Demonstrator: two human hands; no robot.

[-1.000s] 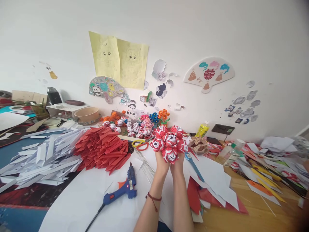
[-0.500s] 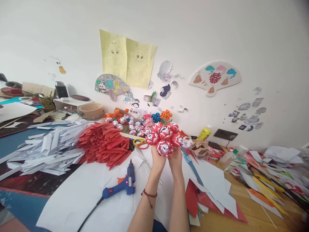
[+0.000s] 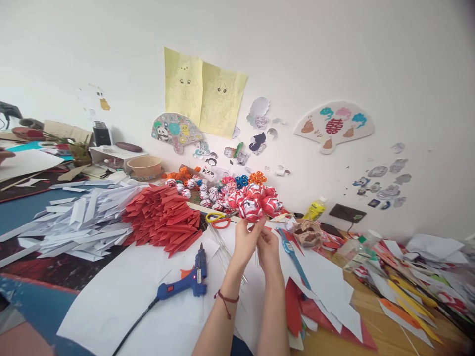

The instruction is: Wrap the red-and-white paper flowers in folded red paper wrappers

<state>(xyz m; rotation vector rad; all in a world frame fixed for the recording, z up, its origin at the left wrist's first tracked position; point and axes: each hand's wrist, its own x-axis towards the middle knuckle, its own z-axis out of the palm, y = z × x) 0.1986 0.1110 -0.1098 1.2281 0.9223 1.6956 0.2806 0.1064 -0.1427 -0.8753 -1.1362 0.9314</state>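
A bunch of red-and-white paper flowers [image 3: 251, 208] stands upright in front of me, tilted slightly away. My left hand [image 3: 245, 241] is closed around its base from the left, thumb and fingers just under the blooms. Opposite it, my right hand [image 3: 267, 243] has its fingers curled at the stems below the same bunch. Thin wires show under the hands, though the fingers hide most of the stems. To the left lies a blue hot glue gun [image 3: 185, 284] with a red light on, resting on a white paper sheet [image 3: 122, 301].
Red folded paper pieces [image 3: 161, 217] and white folded strips [image 3: 85, 212] are heaped at left. Yellow-handled scissors [image 3: 215, 217], thin wires [image 3: 224, 247] and a blue cutter [image 3: 295, 254] lie near the hands. Paper scraps [image 3: 415, 291] cover the right. Another person's hand [image 3: 5, 155] shows far left.
My hands have turned the flower bunch and shifted lower, from cupping the blooms to the stems beneath. The view has swung slightly left. The glue gun lies where it was.
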